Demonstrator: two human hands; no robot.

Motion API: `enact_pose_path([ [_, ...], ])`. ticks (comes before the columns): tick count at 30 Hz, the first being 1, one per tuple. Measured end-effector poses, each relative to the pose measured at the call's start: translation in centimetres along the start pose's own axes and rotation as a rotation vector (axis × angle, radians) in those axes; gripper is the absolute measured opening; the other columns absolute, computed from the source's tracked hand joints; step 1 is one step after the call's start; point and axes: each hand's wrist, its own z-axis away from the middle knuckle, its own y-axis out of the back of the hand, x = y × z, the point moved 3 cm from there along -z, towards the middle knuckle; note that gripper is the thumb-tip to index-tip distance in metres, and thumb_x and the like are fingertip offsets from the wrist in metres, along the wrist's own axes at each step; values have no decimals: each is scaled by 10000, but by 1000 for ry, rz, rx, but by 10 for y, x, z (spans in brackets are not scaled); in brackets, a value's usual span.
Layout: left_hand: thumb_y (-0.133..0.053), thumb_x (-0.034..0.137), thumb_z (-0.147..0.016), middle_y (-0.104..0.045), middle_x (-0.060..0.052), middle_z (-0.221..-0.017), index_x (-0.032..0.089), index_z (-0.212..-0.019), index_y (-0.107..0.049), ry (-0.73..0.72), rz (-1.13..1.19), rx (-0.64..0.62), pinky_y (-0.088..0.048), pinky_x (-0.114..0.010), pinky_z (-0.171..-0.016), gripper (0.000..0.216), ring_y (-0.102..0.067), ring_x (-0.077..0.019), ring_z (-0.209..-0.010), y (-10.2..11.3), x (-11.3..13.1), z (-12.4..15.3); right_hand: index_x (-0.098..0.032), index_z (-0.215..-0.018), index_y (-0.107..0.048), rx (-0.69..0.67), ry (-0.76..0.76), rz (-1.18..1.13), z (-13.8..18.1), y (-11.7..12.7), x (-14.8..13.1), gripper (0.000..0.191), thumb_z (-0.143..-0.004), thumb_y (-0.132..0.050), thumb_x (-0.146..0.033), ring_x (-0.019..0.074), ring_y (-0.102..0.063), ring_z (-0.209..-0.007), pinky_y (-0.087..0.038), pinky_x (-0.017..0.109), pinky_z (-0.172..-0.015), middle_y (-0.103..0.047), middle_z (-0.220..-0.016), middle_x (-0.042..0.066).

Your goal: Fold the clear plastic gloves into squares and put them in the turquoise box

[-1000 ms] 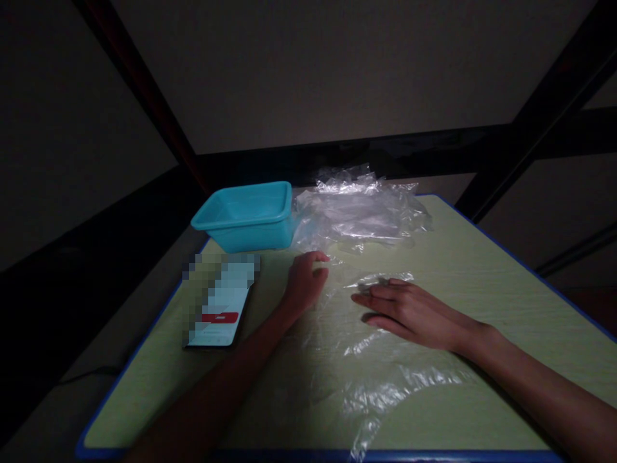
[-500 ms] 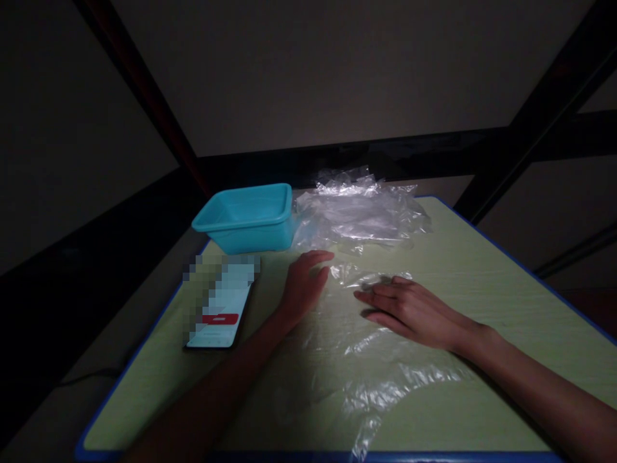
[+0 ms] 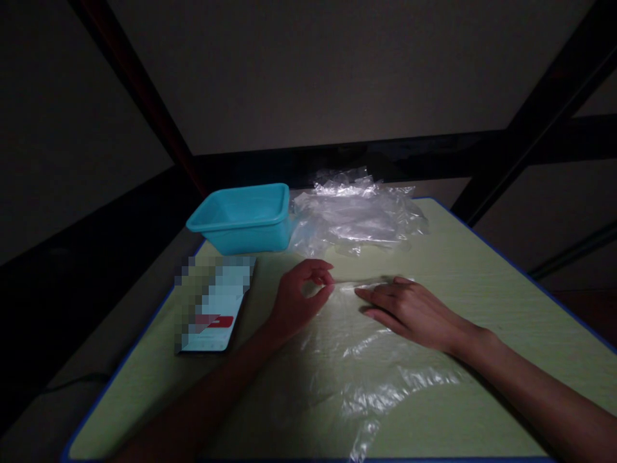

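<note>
A clear plastic bag [image 3: 366,360] lies spread over the table in front of me, its near end reaching the front edge. My left hand [image 3: 303,292] pinches the bag's far edge between thumb and forefinger, with the other fingers curled. To its right, my right hand [image 3: 402,312] rests palm down on the bag, fingers stretched out and pointing left. Between the two hands the far edge runs as a fairly straight, shiny line.
Behind my hands is a pile of crumpled clear plastic bags [image 3: 357,215]. Left of the pile stands a blue plastic basin [image 3: 250,238]. A phone [image 3: 224,308] with a lit screen lies at the left of the pale green table [image 3: 482,276], which has a blue rim.
My left hand has closed its thumb and forefinger on the bag's far edge. That edge, crumpled before, is now straighter. My right hand stays nearly in place; the view shifts slightly.
</note>
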Motion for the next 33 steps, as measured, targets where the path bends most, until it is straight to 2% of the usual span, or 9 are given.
enact_pose_path([
  [6,-525,87,-642,-634,4,-650,162,-757,-580,-29,-35,-153,-485,-217,-629,149,-577,-107,-595,-7,6,6,-129,-1049,-624,1,48,33,5,8,7,320,-917,-402,-319,230,-661,-782,-484,378,-710,-706,-935,104],
  [8,-522,91,-644,-627,9,-630,164,-768,-581,-43,-41,-200,-486,-226,-630,155,-576,-111,-587,-8,5,7,-152,-1019,-637,-21,66,43,10,14,12,303,-907,-394,-293,217,-654,-709,-472,357,-650,-711,-870,88],
  [11,-508,89,-644,-619,10,-625,165,-783,-582,-75,-37,-249,-484,-231,-623,175,-573,-114,-588,-9,4,8,-184,-841,-668,-17,46,54,18,26,24,300,-856,-371,-220,189,-586,-522,-411,331,-524,-684,-665,57],
  [14,-491,84,-650,-613,7,-632,159,-808,-583,-93,-22,-311,-475,-226,-613,198,-568,-111,-590,-11,4,10,-178,-753,-650,114,-38,72,26,40,38,302,-808,-353,-196,185,-554,-487,-389,328,-495,-648,-613,72],
  [19,-482,97,-654,-586,7,-624,147,-843,-585,-52,3,-418,-451,-210,-574,220,-539,-107,-577,-14,5,12,-159,-846,-616,296,-141,-146,25,45,43,261,-829,-356,-151,161,-590,-609,-442,278,-534,-622,-703,68],
  [22,-484,145,-673,-583,-2,-650,150,-854,-583,-53,5,-443,-455,-226,-601,207,-533,-116,-603,-13,6,12,-151,-890,-615,245,-81,-286,17,36,33,258,-857,-359,-142,153,-602,-694,-477,273,-610,-627,-782,70],
  [26,-495,201,-712,-615,-52,-780,151,-863,-586,-117,-43,-405,-472,-286,-701,183,-561,-154,-722,-10,5,11,-161,-919,-638,138,21,-348,11,25,25,282,-884,-358,-154,155,-595,-764,-491,287,-671,-622,-822,66],
  [29,-506,213,-748,-646,-91,-917,157,-901,-594,-181,-140,-416,-463,-339,-805,185,-589,-194,-874,-12,4,12,-166,-941,-643,120,-1,-353,11,23,27,292,-884,-357,-147,160,-594,-778,-493,303,-681,-623,-837,69],
  [33,-533,229,-777,-647,-113,-1081,149,-1011,-590,-276,-306,-502,-419,-381,-904,254,-576,-218,-1017,-19,7,16,-161,-933,-637,104,-45,-379,12,23,32,279,-877,-364,-145,153,-593,-742,-492,299,-657,-614,-823,67],
])
